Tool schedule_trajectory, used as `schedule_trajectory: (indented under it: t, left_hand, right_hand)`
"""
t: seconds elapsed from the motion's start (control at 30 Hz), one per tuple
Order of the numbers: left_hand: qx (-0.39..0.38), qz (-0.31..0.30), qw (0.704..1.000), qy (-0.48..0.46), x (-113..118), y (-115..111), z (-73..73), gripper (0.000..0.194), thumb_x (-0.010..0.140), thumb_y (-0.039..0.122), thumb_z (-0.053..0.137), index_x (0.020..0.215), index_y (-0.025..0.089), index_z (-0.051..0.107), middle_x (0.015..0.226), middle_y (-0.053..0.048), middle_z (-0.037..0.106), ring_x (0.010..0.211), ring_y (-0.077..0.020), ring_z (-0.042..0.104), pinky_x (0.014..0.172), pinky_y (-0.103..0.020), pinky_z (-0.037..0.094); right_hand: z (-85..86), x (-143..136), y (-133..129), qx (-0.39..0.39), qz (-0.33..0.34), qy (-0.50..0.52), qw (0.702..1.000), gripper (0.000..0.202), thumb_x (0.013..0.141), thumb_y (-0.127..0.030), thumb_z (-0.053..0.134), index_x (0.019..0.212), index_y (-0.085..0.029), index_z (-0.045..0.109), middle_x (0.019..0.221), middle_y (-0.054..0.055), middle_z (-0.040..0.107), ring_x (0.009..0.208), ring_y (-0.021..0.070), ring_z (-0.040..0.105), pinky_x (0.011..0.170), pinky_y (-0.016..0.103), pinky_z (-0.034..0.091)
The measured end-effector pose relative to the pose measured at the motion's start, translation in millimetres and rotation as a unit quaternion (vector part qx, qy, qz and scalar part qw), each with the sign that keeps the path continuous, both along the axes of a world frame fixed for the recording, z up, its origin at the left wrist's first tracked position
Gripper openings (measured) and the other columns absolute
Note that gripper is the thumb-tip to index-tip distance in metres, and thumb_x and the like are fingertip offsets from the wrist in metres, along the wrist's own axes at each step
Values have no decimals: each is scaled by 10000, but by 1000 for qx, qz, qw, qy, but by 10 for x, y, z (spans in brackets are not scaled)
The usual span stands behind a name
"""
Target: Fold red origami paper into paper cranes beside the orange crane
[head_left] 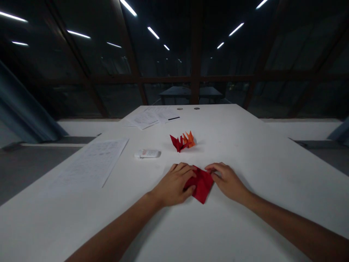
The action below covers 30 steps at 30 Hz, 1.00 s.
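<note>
A folded square of red origami paper (pixel 203 185) lies on the white table in front of me, turned with one corner toward me. My left hand (pixel 176 183) covers its left part, fingers curled over the upper edge and thumb on its face, holding it. At the right corner, my right hand (pixel 226 180) pinches the paper between thumb and fingers. Just beyond the hands stand a red paper crane (pixel 178 143) and an orange paper crane (pixel 190 139), close together, the red one partly in front.
Left of the cranes lies a white correction-tape-like item (pixel 147 154). A written sheet (pixel 89 163) is at the table's left edge. More papers (pixel 148 117) and a black pen-like stick (pixel 173 118) lie farther back. Two round grommets (pixel 196 108) sit near the far edge.
</note>
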State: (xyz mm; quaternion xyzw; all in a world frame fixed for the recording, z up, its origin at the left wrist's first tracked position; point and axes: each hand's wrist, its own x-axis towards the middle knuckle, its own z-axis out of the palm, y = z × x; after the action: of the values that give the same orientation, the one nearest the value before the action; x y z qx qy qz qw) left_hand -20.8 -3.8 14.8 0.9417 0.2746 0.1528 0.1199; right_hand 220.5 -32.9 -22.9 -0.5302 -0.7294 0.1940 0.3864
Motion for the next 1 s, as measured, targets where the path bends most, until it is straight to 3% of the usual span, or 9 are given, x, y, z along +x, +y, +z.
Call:
schedule_trajectory:
  t: [0.17, 0.3, 0.43, 0.5, 0.67, 0.87, 1.0]
  left_hand:
    - [-28, 17, 999, -20, -16, 40, -28, 358, 827, 228, 632, 1181, 257, 585, 1284, -51, 633, 1181, -270, 525, 1026, -438, 386]
    - [-29, 14, 999, -19, -22, 40, -32, 361, 828, 235, 620, 1188, 252, 592, 1263, -61, 645, 1181, -276, 530, 1023, -442, 388]
    - [-23, -5, 1000, -9, -26, 35, -16, 390, 840, 233, 614, 1227, 283, 613, 1318, -29, 636, 1206, -272, 516, 1034, -444, 376]
    - [-24, -8, 1000, -6, -35, 42, -20, 396, 850, 245, 614, 1243, 294, 624, 1357, -24, 621, 1222, -276, 509, 1039, -451, 372]
    - [-43, -8, 999, -15, -71, 69, -30, 369, 892, 301, 606, 1259, 292, 640, 1382, -18, 626, 1248, -280, 505, 1060, -467, 367]
    - [-65, -18, 998, -20, -86, 75, -2, 272, 926, 319, 585, 1182, 296, 674, 1375, -1, 640, 1256, -278, 506, 1062, -467, 367]
    - [-48, -17, 999, -16, -52, 60, -20, 360, 838, 386, 706, 1182, 293, 662, 1325, -20, 657, 1222, -299, 508, 1048, -472, 360]
  right_hand:
    - [8, 64, 41, -76, 71, 151, 983, 405, 727, -7, 453, 961, -210, 714, 936, 26, 744, 902, 190, 679, 870, 351, 527]
    - [58, 74, -2, -85, 130, 198, 968, 387, 770, -35, 485, 1044, -207, 697, 976, 41, 712, 881, 184, 677, 839, 345, 545]
    - [110, 23, -58, -3, 132, 124, 983, 422, 823, -53, 532, 1161, -246, 694, 1186, 71, 638, 1067, 194, 636, 954, 358, 515]
    - [123, -3, -77, 19, 131, 80, 988, 394, 836, -57, 562, 1143, -260, 701, 1196, 69, 634, 1131, 201, 611, 1010, 367, 487]
    - [123, -21, -122, 39, 168, 10, 985, 196, 891, -97, 581, 948, -250, 689, 1000, 44, 693, 976, 197, 641, 910, 360, 519]
    - [112, -24, -154, 30, 170, -54, 984, 175, 956, -182, 564, 1077, -256, 666, 954, 39, 685, 906, 197, 620, 848, 353, 509]
    - [68, -47, -134, 5, 123, -38, 992, 243, 932, -221, 617, 1173, -259, 623, 996, 31, 655, 762, 159, 606, 747, 313, 526]
